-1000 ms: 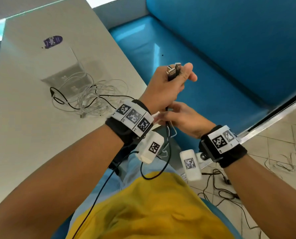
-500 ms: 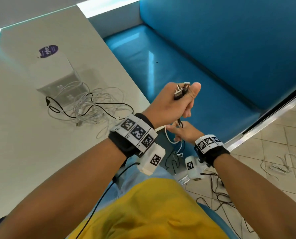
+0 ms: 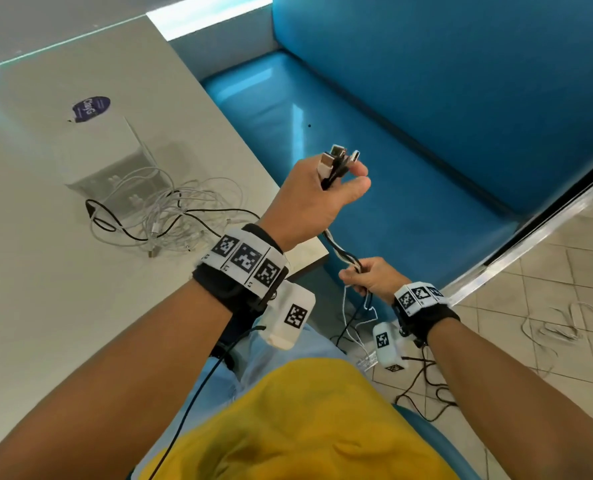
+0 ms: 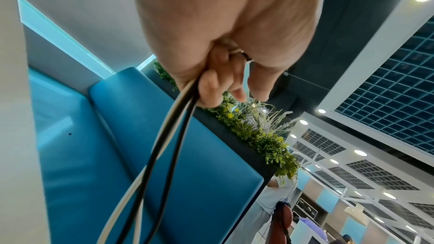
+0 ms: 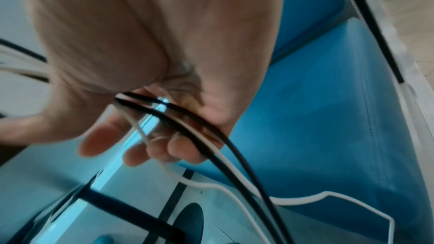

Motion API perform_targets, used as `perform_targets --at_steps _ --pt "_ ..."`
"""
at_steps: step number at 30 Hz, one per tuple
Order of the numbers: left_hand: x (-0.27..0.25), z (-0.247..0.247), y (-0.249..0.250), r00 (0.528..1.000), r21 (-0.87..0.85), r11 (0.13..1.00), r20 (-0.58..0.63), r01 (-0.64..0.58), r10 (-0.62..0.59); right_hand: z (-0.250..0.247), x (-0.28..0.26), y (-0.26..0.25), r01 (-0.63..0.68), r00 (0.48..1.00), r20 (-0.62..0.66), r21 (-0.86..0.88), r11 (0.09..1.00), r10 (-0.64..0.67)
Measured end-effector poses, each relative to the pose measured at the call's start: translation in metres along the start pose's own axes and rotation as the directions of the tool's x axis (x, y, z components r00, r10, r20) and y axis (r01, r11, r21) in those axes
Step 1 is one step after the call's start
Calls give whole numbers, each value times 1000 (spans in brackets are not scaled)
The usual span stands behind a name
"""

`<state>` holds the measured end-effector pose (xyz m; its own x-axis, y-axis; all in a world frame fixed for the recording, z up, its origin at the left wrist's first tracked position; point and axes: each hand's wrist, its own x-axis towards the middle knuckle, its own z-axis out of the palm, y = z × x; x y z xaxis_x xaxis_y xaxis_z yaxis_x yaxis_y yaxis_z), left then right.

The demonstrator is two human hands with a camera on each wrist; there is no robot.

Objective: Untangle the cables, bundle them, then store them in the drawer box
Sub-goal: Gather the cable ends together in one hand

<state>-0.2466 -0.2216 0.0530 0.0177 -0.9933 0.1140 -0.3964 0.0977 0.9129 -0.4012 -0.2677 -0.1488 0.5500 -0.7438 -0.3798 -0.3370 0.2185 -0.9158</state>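
Note:
My left hand (image 3: pixel 317 199) is raised over the blue bench and grips the plug ends (image 3: pixel 338 160) of several black and white cables (image 3: pixel 340 252). These cables run down from its fist (image 4: pixel 225 73) to my right hand (image 3: pixel 367 277), which pinches the strands (image 5: pixel 187 118) lower down, beside the table corner. Below the right hand the cables hang loose toward the floor. A tangle of white and black cables (image 3: pixel 170 213) lies on the table (image 3: pixel 46 306). The clear drawer box (image 3: pixel 115 157) stands behind that tangle.
A blue bench seat (image 3: pixel 374 140) and its backrest fill the right side. More loose cables (image 3: pixel 561 323) lie on the tiled floor at the right. A purple sticker (image 3: pixel 91 108) marks the top of the box.
My left hand has kept hold of the plug ends while the right hand slid down the cables and away from it, stretching the strands between both hands.

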Motion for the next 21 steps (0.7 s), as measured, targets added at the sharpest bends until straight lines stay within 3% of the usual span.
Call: perform_targets --at_steps 3,6,11,14,17,19,21 --pt "-1 0 -1 997 -136 989 -29 61 -66 4 2 7 -39 999 -3 -93 995 38" --pt "3 -3 7 993 -290 954 -62 75 -97 7 0 16 -81 994 40 -313 946 98" --pt "-4 -4 5 995 -225 970 30 94 -90 -6 -1 28 -209 957 23 -638 741 290" --pt "-10 2 -4 985 -181 970 81 166 -153 -15 -1 5 -162 967 10 -746 646 253" --pt "-11 7 -11 968 -212 945 82 248 -235 -21 2 -43 -86 992 13 -650 755 124" --pt "-13 9 -16 963 -179 946 76 269 -259 -18 0 -83 64 994 -52 -431 900 -96" --pt "-16 8 -18 962 -148 950 58 274 -268 -9 -12 -128 245 944 -185 -153 957 -272"
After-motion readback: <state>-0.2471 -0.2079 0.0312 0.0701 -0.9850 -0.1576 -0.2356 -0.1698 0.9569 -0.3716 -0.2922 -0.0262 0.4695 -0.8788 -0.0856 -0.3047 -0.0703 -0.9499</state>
